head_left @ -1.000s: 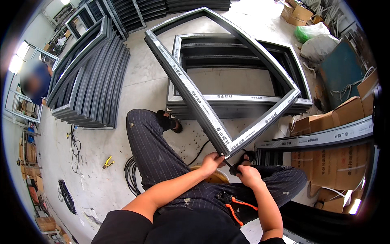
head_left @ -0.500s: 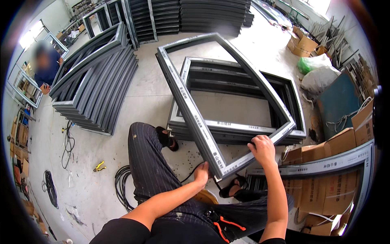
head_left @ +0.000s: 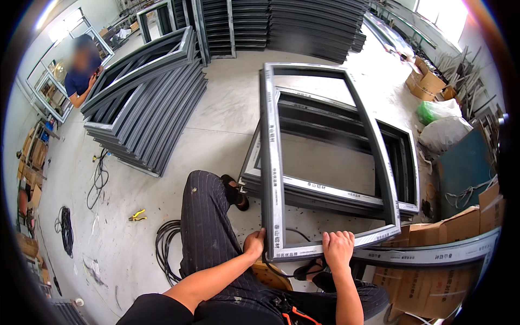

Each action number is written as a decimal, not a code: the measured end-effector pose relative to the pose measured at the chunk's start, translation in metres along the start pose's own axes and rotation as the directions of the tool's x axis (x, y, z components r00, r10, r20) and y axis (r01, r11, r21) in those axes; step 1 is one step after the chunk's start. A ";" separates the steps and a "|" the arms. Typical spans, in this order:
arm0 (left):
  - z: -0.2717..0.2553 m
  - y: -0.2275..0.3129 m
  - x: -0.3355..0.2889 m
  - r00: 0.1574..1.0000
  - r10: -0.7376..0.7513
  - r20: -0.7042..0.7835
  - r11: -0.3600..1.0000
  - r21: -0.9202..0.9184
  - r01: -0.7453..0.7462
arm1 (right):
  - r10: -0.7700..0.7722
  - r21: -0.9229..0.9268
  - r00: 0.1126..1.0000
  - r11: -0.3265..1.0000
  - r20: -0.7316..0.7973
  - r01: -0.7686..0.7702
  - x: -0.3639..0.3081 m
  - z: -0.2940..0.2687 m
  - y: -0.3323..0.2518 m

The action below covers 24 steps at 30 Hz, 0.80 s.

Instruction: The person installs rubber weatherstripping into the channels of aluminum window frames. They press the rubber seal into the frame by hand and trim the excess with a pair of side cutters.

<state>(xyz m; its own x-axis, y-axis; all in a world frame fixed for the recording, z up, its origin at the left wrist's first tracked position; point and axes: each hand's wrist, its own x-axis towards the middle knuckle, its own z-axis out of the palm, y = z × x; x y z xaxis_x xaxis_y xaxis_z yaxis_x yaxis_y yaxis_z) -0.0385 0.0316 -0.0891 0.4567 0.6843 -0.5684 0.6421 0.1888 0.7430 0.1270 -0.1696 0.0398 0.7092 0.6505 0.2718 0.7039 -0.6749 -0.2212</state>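
A dark grey rectangular window frame (head_left: 275, 179) with white printed film strips lies across my front, its far end resting over a stack of similar frames (head_left: 325, 190). My left hand (head_left: 254, 244) is closed at its near left corner, with the fingers partly hidden behind the profile. On the near bar, my right hand (head_left: 338, 250) is closed over the edge, its fingers bent on top and the thumb on the left.
Another tall stack of frames (head_left: 157, 119) stands at left, a person (head_left: 84, 70) behind it. Yellow-handled pliers (head_left: 137, 215) and coiled black cable (head_left: 167, 249) lie on the floor. Cardboard boxes (head_left: 428, 290) and a frame (head_left: 433, 254) are at my right.
The held frame has turned clockwise, its far end swinging right and its sides now nearly straight ahead of me. Both hands stay on it. The whole view has shifted slightly.
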 end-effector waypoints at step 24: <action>0.004 0.051 0.099 0.950 0.069 0.305 0.962 -0.274 0.018 | 0.032 -0.040 0.975 0.998 -0.221 -0.042 0.048 0.026 0.003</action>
<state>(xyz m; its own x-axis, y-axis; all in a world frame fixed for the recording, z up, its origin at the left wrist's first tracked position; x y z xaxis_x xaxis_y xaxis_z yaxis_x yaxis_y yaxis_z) 0.0420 0.1061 -0.1094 0.6659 0.4478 -0.5967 0.4571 0.3871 0.8007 0.1643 -0.1311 0.0280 0.7051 0.5358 0.4645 0.6715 -0.7149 -0.1948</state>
